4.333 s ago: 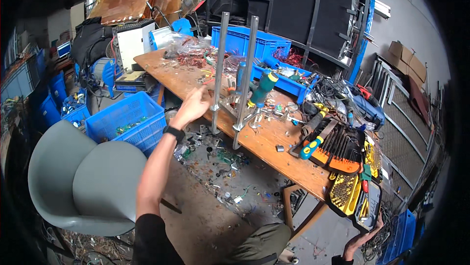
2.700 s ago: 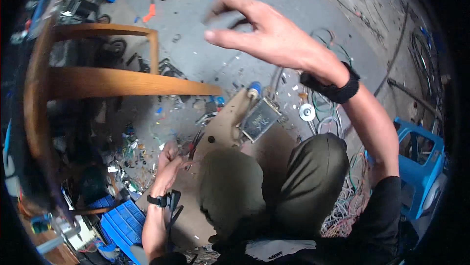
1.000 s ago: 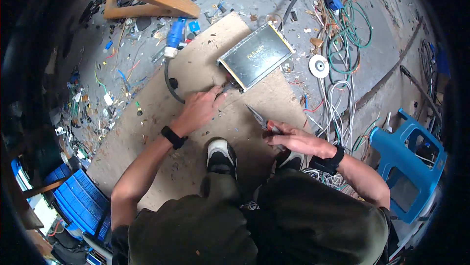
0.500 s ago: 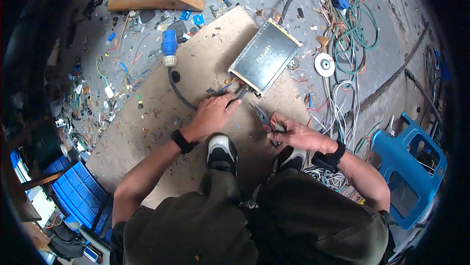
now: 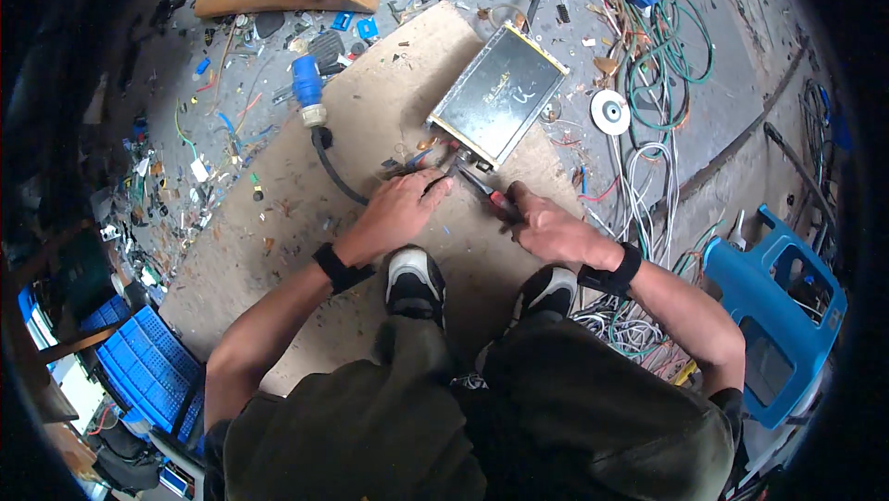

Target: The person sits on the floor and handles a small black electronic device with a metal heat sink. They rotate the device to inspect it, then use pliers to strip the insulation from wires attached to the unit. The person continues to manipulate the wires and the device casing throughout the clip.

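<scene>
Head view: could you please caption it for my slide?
Right hand with pliers and left hand work wires at a metal box on a board.

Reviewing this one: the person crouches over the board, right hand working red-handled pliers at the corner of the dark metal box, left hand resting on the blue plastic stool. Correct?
Not quite. In the head view the left hand rests on the board by the wires at the box, not on the stool. The rest stands: right hand holds the pliers.

Crouched over a board point(image 5: 306, 251), the left hand point(image 5: 398, 214) pinches wires beside a metal box point(image 5: 500, 93) while the right hand point(image 5: 551, 228) grips red-handled pliers point(image 5: 486, 191).
</scene>
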A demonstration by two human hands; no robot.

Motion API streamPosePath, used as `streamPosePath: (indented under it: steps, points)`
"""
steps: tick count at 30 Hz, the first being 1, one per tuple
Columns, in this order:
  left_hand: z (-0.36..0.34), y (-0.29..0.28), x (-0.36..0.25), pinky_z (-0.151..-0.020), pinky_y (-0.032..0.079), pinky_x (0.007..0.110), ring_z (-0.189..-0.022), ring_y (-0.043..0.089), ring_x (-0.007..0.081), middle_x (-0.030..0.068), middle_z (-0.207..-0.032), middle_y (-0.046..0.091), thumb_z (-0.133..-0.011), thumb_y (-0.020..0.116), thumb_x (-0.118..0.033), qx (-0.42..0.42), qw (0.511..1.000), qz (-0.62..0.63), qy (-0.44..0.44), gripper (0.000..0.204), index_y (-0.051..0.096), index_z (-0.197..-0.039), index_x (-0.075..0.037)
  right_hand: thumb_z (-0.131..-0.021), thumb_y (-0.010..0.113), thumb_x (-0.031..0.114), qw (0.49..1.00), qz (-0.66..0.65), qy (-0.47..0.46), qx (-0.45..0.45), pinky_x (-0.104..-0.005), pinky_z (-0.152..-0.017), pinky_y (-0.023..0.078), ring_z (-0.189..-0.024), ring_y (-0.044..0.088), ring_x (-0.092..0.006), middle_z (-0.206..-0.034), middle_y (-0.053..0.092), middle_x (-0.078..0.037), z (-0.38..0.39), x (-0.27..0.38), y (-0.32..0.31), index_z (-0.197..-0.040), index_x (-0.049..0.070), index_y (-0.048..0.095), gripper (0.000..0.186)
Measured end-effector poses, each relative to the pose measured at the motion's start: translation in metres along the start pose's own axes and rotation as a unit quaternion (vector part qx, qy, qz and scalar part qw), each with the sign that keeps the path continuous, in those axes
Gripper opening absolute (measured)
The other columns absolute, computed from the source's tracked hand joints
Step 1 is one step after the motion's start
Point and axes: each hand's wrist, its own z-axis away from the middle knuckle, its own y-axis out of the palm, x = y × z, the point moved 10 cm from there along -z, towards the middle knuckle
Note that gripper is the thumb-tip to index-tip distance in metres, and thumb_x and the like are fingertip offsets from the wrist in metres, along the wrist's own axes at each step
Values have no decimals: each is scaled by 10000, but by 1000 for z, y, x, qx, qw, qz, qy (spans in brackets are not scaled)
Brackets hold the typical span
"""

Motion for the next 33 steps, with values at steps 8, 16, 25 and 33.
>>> streamPosePath:
  steps: [8, 16, 25, 33]
  points:
    - [16, -23, -41, -1040, 474, 468, -1143, 662, 421, 253, -1222, 708, -1066, 564, -402, -63, 997, -27, 48, 484, 689, -1246, 29, -897, 605, 52, 990, -142, -5, -21, -332, -1078, 442, -1295, 569, -247, -1373, 622, -184, 10, 29, -35, -1473, -47, 476, 599]
    - [15, -29, -51, -1023, 474, 475, -1133, 661, 427, 257, -1214, 708, -1066, 569, -394, -44, 998, -38, 40, 469, 691, -1246, 22, -892, 617, 73, 939, -344, 13, -3, -261, -893, 474, -1062, 588, -129, -1248, 647, -90, 1, 12, -31, -1492, -25, 485, 623]
    - [16, -38, -88, -912, 490, 510, -1007, 658, 448, 246, -1093, 715, -1068, 563, -335, -81, 990, -35, 108, 388, 685, -1186, 14, -876, 588, 16, 916, -399, 26, 30, -226, -862, 472, -1023, 585, -99, -1162, 639, -45, 26, 31, -57, -1449, -38, 528, 578]
    - [13, -44, -101, -916, 484, 512, -1004, 650, 448, 236, -1079, 714, -1070, 556, -339, -35, 995, -43, 84, 383, 682, -1206, -4, -892, 563, 72, 903, -425, 38, 47, -276, -856, 516, -1056, 598, -136, -1119, 662, -83, 22, 31, -56, -1391, -9, 584, 505]
